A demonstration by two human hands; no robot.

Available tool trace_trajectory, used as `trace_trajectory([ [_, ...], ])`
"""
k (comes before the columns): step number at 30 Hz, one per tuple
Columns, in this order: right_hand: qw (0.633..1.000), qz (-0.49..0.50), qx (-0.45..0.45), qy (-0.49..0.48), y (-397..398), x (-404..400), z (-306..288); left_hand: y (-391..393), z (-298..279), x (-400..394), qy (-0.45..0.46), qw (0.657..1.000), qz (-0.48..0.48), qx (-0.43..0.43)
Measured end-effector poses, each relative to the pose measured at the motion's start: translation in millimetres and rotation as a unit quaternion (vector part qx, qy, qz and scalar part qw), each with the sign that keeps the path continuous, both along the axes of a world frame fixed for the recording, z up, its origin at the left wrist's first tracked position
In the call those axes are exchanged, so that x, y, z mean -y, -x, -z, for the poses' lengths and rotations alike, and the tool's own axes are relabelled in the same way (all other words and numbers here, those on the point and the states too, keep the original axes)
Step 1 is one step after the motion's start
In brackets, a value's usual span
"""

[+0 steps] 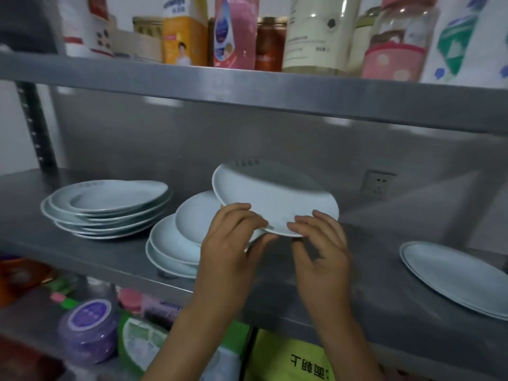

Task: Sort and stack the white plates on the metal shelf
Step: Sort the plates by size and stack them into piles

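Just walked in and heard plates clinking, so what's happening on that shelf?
A person is sorting white plates on the middle metal shelf. Both hands, the left hand and right hand, hold the near rim of one lifted plate, tilted above a loose middle pile. A taller stack sits to the left, and a low stack lies at the right.
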State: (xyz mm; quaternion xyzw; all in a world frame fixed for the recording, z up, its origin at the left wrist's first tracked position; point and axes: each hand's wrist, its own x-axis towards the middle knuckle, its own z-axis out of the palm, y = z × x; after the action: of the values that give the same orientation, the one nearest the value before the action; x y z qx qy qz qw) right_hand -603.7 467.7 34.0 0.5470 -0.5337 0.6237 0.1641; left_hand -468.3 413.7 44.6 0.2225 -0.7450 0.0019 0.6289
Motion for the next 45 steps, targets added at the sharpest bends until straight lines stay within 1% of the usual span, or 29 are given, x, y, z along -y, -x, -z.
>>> trace_trajectory([
  [5,0.995,-0.050,-0.029,-0.078,-27,20,0,-36,8,16,-0.024,0.998,-0.050,-0.027],
  [8,0.990,-0.065,-0.021,-0.124,-37,27,5,-53,17,24,-0.054,0.996,-0.071,-0.028],
  [15,0.990,-0.024,0.046,-0.131,-37,37,25,-74,42,35,-0.100,0.993,-0.064,-0.023],
  [20,0.990,-0.008,0.054,-0.131,-31,40,32,-75,55,38,-0.125,0.991,-0.038,-0.032],
  [24,0.988,-0.003,0.073,-0.133,-26,38,35,-77,56,33,-0.163,0.985,-0.023,-0.047],
  [28,0.988,0.010,0.084,-0.126,-19,33,34,-80,53,26,-0.180,0.983,-0.042,-0.006],
  [31,0.987,0.023,0.094,-0.127,-11,27,34,-74,42,15,-0.153,0.986,-0.054,0.042],
  [38,0.987,0.047,0.085,-0.130,16,4,34,-28,21,-18,-0.103,0.989,0.035,0.099],
  [45,0.982,0.134,0.073,-0.115,72,-39,39,49,32,-26,-0.096,0.977,0.096,0.167],
])
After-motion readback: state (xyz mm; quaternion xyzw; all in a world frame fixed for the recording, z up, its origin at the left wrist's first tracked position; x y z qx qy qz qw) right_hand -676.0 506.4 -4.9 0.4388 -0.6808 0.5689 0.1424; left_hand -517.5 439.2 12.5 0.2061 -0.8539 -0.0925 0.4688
